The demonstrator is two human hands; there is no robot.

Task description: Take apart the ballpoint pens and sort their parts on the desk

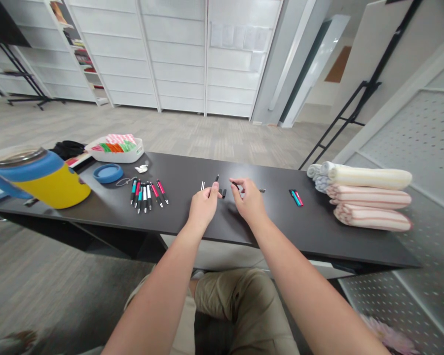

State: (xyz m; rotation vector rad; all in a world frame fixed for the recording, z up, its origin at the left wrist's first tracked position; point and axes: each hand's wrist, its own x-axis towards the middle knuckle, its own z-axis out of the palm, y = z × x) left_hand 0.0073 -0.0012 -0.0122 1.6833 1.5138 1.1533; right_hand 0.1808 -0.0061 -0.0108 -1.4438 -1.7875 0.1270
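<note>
Reaching both arms forward over the dark counter, with forearms converging and hands near each other but apart. Holding a dark pen part in the left hand, with grip clenched round it, thumb pointing up along it, fingers curled in, tip poking out above the thumb. Pinching a thin dark piece in the right hand, with grip tight between thumb and index finger, knuckles bent, back of hand up. Can't tell exactly which parts. Seeing a small black piece on the counter between the hands, slim silvery pieces just beyond the left one, small metallic bits just right of the right one. Also noting a cluster of click pens to the left, two pens to the right, near the rolled towels.
</note>
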